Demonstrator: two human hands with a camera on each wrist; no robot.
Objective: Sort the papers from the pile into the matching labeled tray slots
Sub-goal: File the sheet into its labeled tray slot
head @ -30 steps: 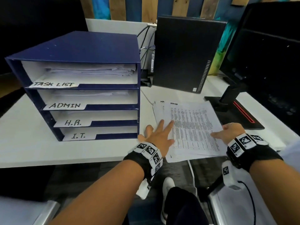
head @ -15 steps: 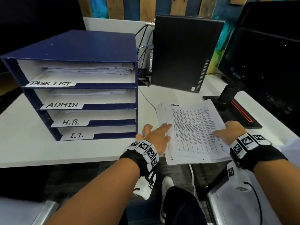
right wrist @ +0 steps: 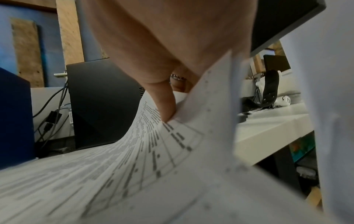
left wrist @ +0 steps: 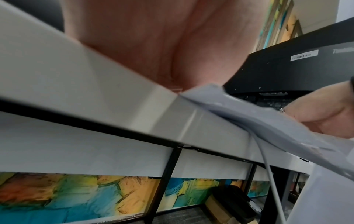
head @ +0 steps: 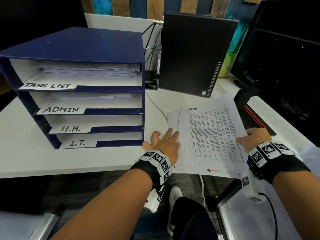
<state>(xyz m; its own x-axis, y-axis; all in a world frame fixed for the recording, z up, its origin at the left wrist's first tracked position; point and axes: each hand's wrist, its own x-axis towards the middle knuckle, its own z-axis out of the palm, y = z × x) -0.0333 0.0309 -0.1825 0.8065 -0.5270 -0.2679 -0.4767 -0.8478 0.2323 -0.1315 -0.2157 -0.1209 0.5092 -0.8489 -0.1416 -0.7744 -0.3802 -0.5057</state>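
Observation:
A pile of printed papers lies on the white table, right of a blue tray rack. The rack's slots are labelled TASK LIST, ADMIN, H.R. and I.T.. The top sheet is headed ADMIN. My right hand pinches its right edge, thumb on top, and the sheet curves up from the pile. My left hand lies flat with straight fingers on the pile's left edge; its palm rests at the table's front edge.
A black computer tower stands behind the pile, with cables between it and the rack. A black monitor and its base stand to the right. A white cable runs under the pile.
My right hand has raised the top sheet's right edge off the pile. My left hand has slid back from the sheet to the pile's left edge.

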